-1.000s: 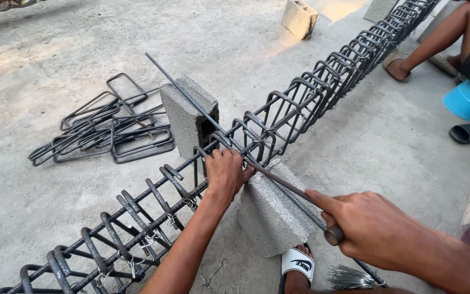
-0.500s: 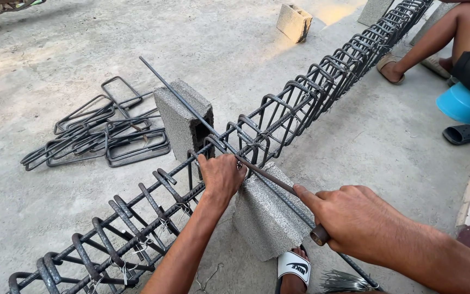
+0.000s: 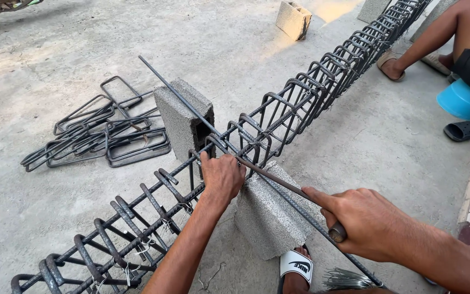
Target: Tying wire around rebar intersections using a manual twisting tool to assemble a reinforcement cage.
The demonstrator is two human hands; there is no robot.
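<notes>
A long cage of steel bars and rectangular stirrups [image 3: 278,117] runs from the lower left to the upper right, lying across two grey concrete blocks [image 3: 183,117]. My left hand [image 3: 221,177] grips the cage's top bar at a stirrup. A thin hooked metal tool [image 3: 284,182] is gripped in my right hand [image 3: 363,220], forefinger along its shaft, its tip at the joint beside my left hand. A long straight rebar [image 3: 175,92] lies diagonally over the cage.
Several loose stirrups [image 3: 101,136] are piled on the concrete floor at left. The nearer block [image 3: 270,218] stands by my sandalled foot [image 3: 296,268], next to a bundle of tie wire [image 3: 346,280]. Another person's legs, a blue stool [image 3: 463,100] and a sandal [image 3: 465,130] are at right.
My right hand has drawn a little nearer the cage with the tool. My left hand has stayed on the same joint. The view has shifted slightly.
</notes>
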